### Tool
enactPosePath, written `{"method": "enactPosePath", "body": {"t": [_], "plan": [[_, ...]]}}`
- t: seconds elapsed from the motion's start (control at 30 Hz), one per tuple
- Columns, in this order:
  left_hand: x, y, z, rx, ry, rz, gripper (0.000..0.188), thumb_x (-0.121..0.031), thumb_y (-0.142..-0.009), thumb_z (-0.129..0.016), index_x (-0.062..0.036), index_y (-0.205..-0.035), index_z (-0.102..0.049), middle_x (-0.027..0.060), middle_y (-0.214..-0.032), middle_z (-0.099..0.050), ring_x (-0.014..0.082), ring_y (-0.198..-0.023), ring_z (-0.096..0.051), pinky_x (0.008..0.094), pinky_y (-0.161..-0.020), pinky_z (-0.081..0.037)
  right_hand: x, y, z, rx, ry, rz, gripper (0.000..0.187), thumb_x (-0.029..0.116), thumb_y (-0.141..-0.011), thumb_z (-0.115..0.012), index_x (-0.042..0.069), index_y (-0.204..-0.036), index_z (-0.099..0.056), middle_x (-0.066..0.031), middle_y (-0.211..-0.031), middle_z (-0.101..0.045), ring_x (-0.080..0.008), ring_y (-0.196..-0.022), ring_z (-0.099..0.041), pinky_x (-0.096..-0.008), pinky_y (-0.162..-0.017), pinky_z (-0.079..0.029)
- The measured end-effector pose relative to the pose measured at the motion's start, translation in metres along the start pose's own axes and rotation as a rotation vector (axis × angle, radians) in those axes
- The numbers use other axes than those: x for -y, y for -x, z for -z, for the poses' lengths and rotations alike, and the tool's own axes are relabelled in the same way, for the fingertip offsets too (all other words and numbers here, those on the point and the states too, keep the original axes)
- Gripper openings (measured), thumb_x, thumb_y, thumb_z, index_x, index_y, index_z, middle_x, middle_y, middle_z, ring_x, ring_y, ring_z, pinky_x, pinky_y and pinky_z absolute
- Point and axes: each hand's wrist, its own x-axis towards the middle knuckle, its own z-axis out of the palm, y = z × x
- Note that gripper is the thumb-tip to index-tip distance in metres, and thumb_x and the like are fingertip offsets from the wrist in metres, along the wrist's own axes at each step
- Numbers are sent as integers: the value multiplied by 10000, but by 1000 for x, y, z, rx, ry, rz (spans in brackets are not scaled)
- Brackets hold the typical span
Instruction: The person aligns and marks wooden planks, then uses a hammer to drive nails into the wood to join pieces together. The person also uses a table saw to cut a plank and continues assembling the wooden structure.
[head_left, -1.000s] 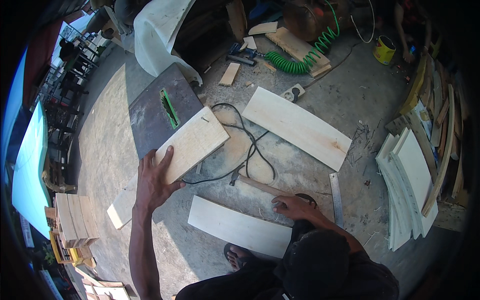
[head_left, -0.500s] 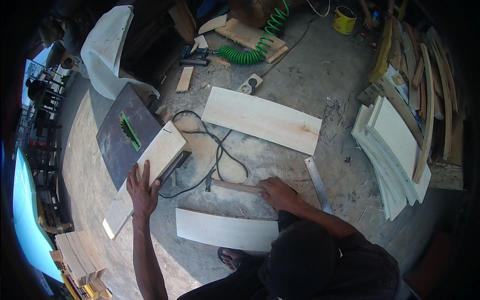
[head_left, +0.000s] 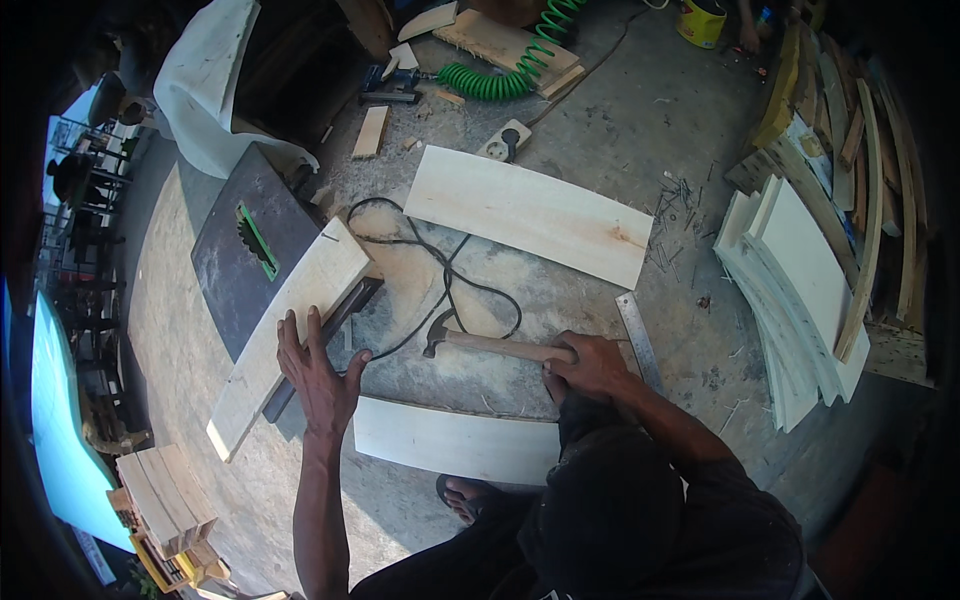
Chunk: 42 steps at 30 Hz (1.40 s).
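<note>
Since the earlier frame, the left hand (head_left: 322, 392) had shifted rightward on the long board (head_left: 320, 280) left of centre, its fingers spread loosely over the wood, thumb past the right edge. Over my feed I saw the right hand (head_left: 592, 365) at mid-frame, fingers wrapped around the hammer (head_left: 505, 346) at its handle's end, head pointing left near a black cable (head_left: 518, 308).

No wording or number can be read. The yellow tub (head_left: 700, 22) at the upper edge bears printing on its side — reddish marks, too small and blurred to make out. On the metal ruler (head_left: 640, 342), right of centre, any graduations are likewise too fine to tell — its face shows as plain grey.
</note>
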Motion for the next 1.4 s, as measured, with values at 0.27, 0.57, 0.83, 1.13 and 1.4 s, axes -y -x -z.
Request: {"method": "enactPosePath", "body": {"t": [0.27,0.57,0.83,1.13,1.4], "plan": [[34,-39,28,194,-133,97,995,-471,-686,-918,-128,-1520,-497,234,-1494,-479,428,-1365,-462,566,-1109,-396,7,16,-3,48,-196,-31,442,375,-868,-800,53,-1153,-699,-195,-944,-748,-353,-907,-749,-415,-820,-569],[36,-57,92,337,167,164,495,-527,-861,-811,-49,-985,-770,128,-604,-679,327,-638,-742,436,-630,-582,5,21,-10,-88,-299,46,402,319,-851,-807,31,-1109,-695,-211,-918,-735,-355,-861,-738,-423,-788,-564],[26,-71,72,257,124,395,804,-742,-912,-601,29,-1068,-764,237,-709,-716,368,-677,-748,476,-719,-585,55,2,25,-113,-251,195,453,240,-840,-807,7,-1186,-632,-241,-934,-719,-370,-838,-732,-434,-773,-566],[7,-74,93,321,43,476,799,-759,-919,-581,16,-950,-769,213,-688,-715,344,-653,-743,457,-698,-591,99,-7,41,-450,148,474,426,141,-910,-731,-10,-1284,-593,-261,-1080,-705,-419,-881,-725,-472,-752,-592],[23,-61,87,-172,-271,67,503,-565,-853,-781,-77,-783,-678,84,-637,-641,283,-570,-660,438,-571,-523,32,31,13,-436,-102,61,463,205,-935,-713,-3,-1328,-585,-293,-1075,-706,-451,-964,-724,-487,-769,-580]]}}
